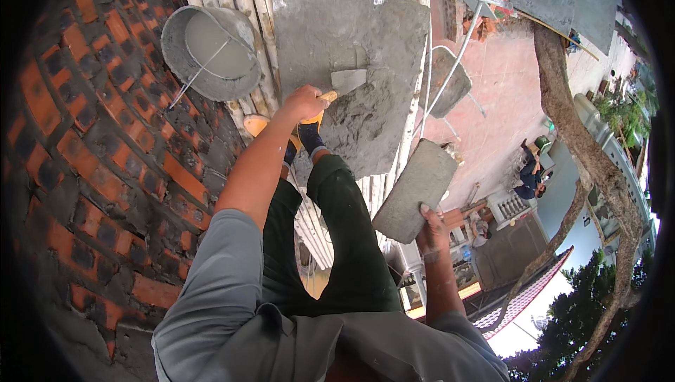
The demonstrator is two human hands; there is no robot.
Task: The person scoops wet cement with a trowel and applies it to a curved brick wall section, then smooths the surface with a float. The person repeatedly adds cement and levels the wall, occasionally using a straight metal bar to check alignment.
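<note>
My left hand [304, 103] is closed round the yellowish handle of a trowel [349, 80]. The trowel's flat blade rests at the edge of a heap of wet grey mortar [362, 118]. That mortar lies on a large mortar-caked board [309, 34] in front of my feet. Out to the right, my right hand [432, 230] grips a flat rectangular grey board [415, 189] by its near right edge. The board is tilted and coated in dried mortar; its underside and most of my right fingers are hidden.
A grey bucket [171, 44] of cloudy water stands left on the pole platform [249, 2]. An unfinished brick wall [105, 171] rises at left. Beyond the platform's right edge is a drop to a yard with a wheelbarrow [450, 87], a person [529, 175] and a tree trunk [562, 94].
</note>
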